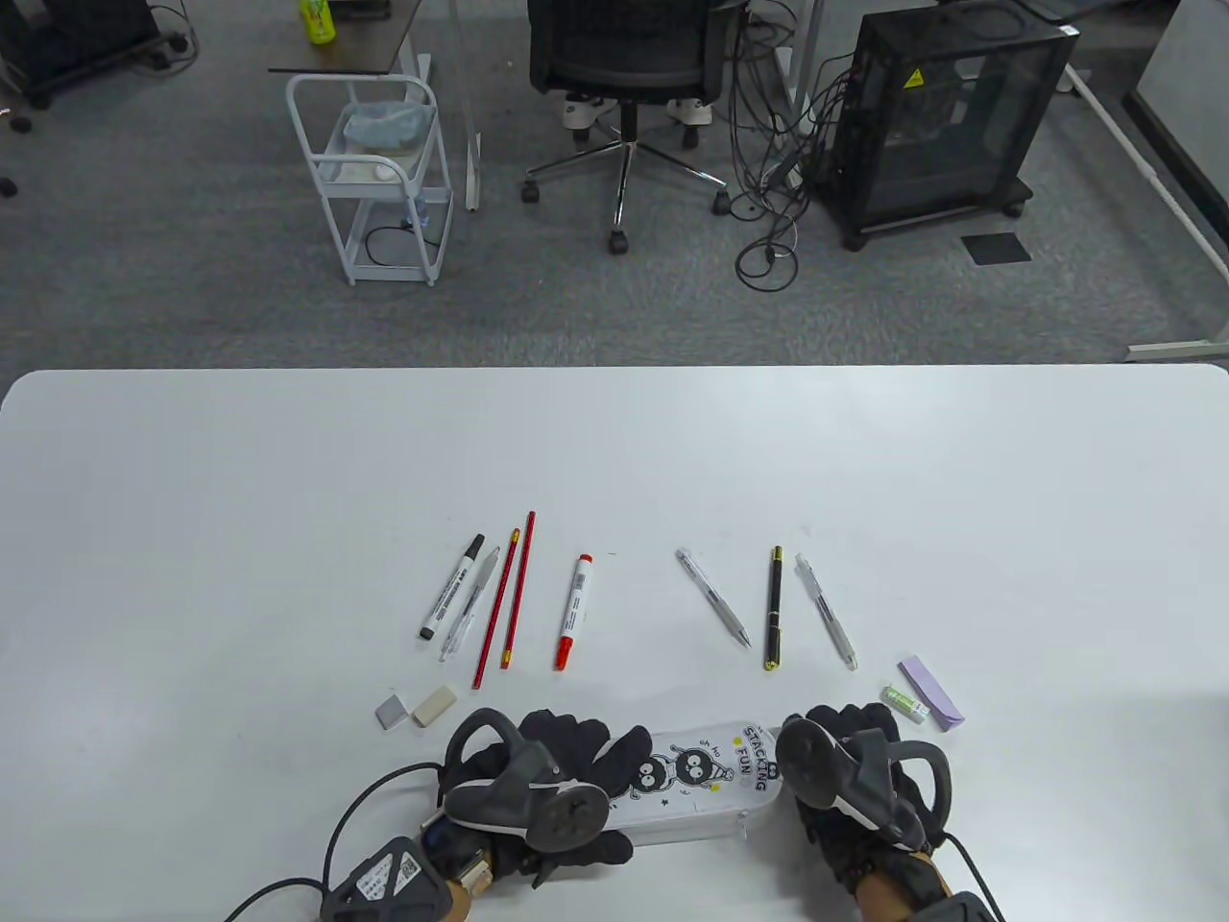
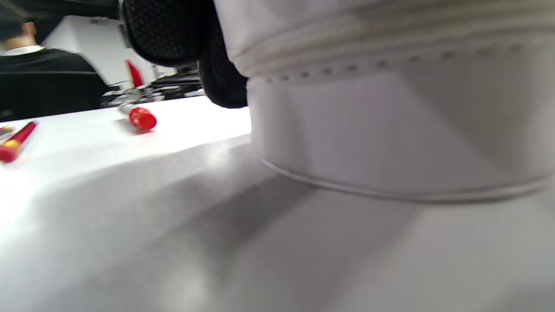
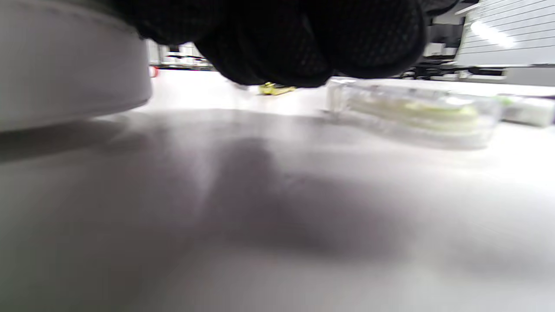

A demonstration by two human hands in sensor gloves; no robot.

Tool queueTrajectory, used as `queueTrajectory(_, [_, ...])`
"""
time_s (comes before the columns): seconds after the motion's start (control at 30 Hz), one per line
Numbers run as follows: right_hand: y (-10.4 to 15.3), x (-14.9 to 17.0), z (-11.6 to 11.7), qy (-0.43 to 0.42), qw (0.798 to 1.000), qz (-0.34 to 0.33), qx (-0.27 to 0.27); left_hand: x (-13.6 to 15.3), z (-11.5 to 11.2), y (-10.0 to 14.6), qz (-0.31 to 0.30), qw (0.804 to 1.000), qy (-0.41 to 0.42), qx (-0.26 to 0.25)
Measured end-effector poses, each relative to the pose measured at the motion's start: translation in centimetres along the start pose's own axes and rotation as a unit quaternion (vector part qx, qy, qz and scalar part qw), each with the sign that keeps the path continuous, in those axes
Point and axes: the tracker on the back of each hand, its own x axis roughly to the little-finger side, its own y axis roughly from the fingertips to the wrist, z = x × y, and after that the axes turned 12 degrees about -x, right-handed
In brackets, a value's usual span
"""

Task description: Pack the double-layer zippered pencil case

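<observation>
White pencil case (image 1: 701,783) lies on the table (image 1: 192,538), both hands' fingers (image 1: 624,754) grasping its ends.

Pencil case: you see its white side wall (image 2: 390,125) filling the right of the view, stitched seam along the top, bottom edge on the table (image 2: 173,225).
Left hand: your black gloved fingers (image 2: 182,39) hang in at the top, touching the case's upper left edge.
Red marker: its cap end (image 2: 142,118) lies on the table, well apart from the case.
Pencils: red blurred ends (image 2: 15,143) sit at the left edge.
</observation>
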Motion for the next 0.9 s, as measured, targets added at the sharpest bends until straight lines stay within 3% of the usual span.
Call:
queueTrajectory(0.07, [-0.4,0.0,0.3,0.035,0.992,-0.119,-0.027,0.6,0.0,0.3,-0.049,0.999,-0.002,-0.017])
queueTrajectory(0.1, [-0.4,0.0,0.4,0.027,0.991,-0.131,-0.025,0.6,0.0,0.4,-0.055,0.998,0.006,-0.028])
queueTrajectory(0.17, [-0.4,-0.5,0.7,0.003,0.99,-0.137,-0.04,0.6,0.0,0.3,-0.064,0.997,0.003,-0.03])
queueTrajectory(0.43, [-0.8,-2.2,1.1,0.039,0.978,-0.19,-0.078,1.9,-0.1,0.3,-0.111,0.993,-0.014,-0.043])
queueTrajectory(0.63, [-1.6,-1.3,0.6,0.002,0.983,-0.168,-0.072,1.6,-0.1,0.3,-0.124,0.991,-0.004,-0.052])
queueTrajectory(0.67, [-1.7,-1.6,0.5,-0.021,0.981,-0.179,-0.067,1.5,-0.2,0.1,-0.119,0.992,-0.013,-0.048])
queueTrajectory(0.9, [-1.0,-5.4,1.3,0.025,0.965,-0.244,-0.098,0.6,-0.6,-1.3,-0.135,0.989,-0.051,-0.032])
